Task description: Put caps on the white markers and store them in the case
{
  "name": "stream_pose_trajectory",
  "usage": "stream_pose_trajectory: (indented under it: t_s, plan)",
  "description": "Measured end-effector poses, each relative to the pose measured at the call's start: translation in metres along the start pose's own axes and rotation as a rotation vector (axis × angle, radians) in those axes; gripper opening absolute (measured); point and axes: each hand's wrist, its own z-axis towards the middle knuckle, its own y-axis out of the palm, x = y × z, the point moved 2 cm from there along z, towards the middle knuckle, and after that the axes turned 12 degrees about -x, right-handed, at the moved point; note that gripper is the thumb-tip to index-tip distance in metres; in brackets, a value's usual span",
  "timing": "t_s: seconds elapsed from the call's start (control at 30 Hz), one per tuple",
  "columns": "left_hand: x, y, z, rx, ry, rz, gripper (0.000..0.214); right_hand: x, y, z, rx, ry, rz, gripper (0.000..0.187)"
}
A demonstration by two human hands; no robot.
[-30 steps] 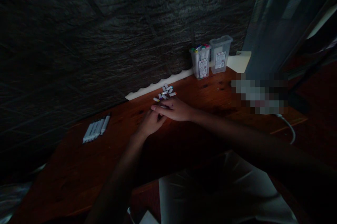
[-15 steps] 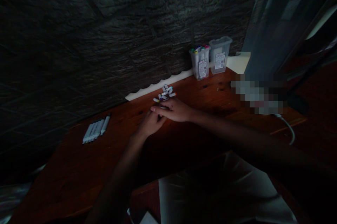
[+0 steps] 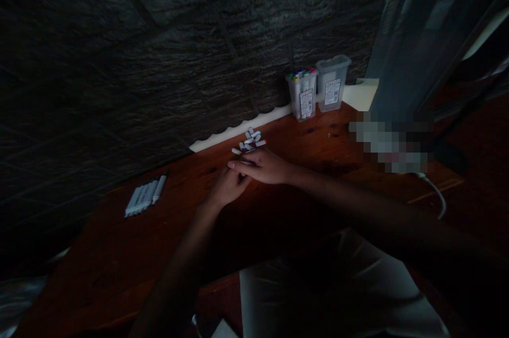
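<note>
I have the right hand [image 3: 268,167] overlapping the left hand [image 3: 226,188] (open or gripping, I cannot tell); marker caps [image 3: 249,141] lie heaped on the worktop [image 3: 185,181] just beyond both.

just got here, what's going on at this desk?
A person has the right hand laid over the left hand, just in front of a loose pile of marker caps; whether they grip anything is hard to tell. White markers lie side by side to the left. Near the wall stand a clear container of markers and a second clear container.
</note>
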Motion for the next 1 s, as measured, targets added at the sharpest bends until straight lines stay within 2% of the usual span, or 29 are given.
stream_pose_trajectory:
  t_s: [0.2, 0.63, 1.0]
  plan:
    - [0.0023, -0.0008, -0.0004, -0.026, 0.0, 0.083, 0.012, 0.0003, 0.0004, -0.0002, -0.001, -0.012, -0.006, 0.044]
    - [-0.0022, 0.0018, 0.0003, -0.037, -0.027, 0.086, 0.014, 0.002, 0.0016, 0.0013, -0.002, -0.029, -0.022, 0.043]
    - [-0.0034, 0.002, -0.0006, -0.035, 0.012, 0.1, 0.019, 0.0008, 0.0011, 0.0003, -0.01, -0.017, -0.035, 0.043]
